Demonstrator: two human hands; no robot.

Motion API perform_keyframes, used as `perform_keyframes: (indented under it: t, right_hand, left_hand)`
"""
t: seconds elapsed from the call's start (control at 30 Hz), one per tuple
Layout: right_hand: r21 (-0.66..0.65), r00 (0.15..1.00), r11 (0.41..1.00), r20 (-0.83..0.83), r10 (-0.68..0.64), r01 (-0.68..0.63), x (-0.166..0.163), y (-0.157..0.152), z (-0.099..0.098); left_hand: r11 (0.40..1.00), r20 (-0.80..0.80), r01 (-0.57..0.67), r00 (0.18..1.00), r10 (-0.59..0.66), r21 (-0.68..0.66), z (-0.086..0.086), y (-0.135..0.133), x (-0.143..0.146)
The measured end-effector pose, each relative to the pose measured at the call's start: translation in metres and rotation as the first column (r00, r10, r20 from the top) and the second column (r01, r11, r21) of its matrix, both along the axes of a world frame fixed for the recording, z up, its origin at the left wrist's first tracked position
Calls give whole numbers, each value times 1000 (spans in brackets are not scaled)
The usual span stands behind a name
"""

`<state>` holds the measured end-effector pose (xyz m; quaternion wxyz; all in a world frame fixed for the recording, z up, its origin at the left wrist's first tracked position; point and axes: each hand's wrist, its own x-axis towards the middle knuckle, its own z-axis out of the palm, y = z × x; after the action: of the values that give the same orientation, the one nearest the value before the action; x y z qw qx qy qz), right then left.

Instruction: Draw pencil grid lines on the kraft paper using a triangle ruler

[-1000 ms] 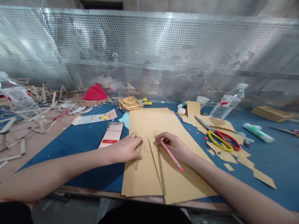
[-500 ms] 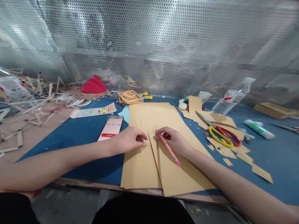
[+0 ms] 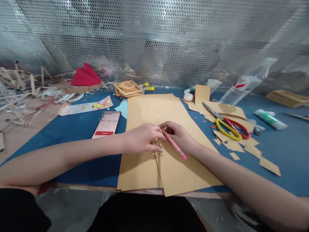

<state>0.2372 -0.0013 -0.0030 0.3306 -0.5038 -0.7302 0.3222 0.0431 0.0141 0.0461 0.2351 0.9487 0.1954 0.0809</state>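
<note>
My right hand (image 3: 178, 135) grips a pink pencil (image 3: 175, 145), its eraser end angled toward me. Its fingertips lie over a loose sheet of brown paper (image 3: 183, 177). My left hand (image 3: 145, 138) hovers over the brown paper stack (image 3: 137, 175), fingers stretched toward the right fingertips and thumb apart below. Whether the two hands touch is hard to make out. The loose sheet lies slightly askew over the stack's right part.
Scissors (image 3: 233, 129) with yellow and red handles lie to the right among paper scraps (image 3: 253, 149). A clear bottle (image 3: 243, 85) leans behind them, near a white-green tube (image 3: 270, 119). On the left are a phone (image 3: 107, 124), a red paper fan (image 3: 87, 75) and stick frames (image 3: 127, 87).
My left hand has moved right, up to the right hand, and its fingers have stretched out. The right hand keeps the pencil. The whole view has shifted slightly.
</note>
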Motion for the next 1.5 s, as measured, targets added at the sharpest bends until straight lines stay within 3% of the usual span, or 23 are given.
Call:
perform_keyframes:
  t: [0.13, 0.33, 0.5, 0.7, 0.97, 1.13, 1.5]
  right_hand:
    - [-10, 1000, 1000, -29, 4, -4, 1, -1, 1]
    - [50, 997, 999, -75, -15, 19, 0, -4, 6]
    - [-12, 988, 993, -104, -118, 118, -7, -12, 15]
    - [-218, 936, 976, -347, -62, -16, -11, -22, 15]
    - [-215, 968, 964, -162, -190, 154, -12, -25, 14]
    - [-178, 958, 958, -141, -250, 224, -13, -21, 13]
    - [-190, 951, 956, -174, -255, 222, -13, -15, 5]
  left_hand:
    - [986, 14, -101, 995, 100, 131, -10, -9, -20]
    - [976, -112, 93, 991, -72, 197, -33, -23, -45]
    - [957, -189, 172, 973, -129, 233, -36, -24, -54]
    - [966, -167, 147, 980, -112, 211, -35, -29, -54]
    - [980, -114, 152, 984, -138, 126, -39, -29, -55]
    - [984, -127, 153, 982, -140, 97, -37, -30, -56]
    - [983, -141, 154, 980, -139, 102, -36, -26, -53]
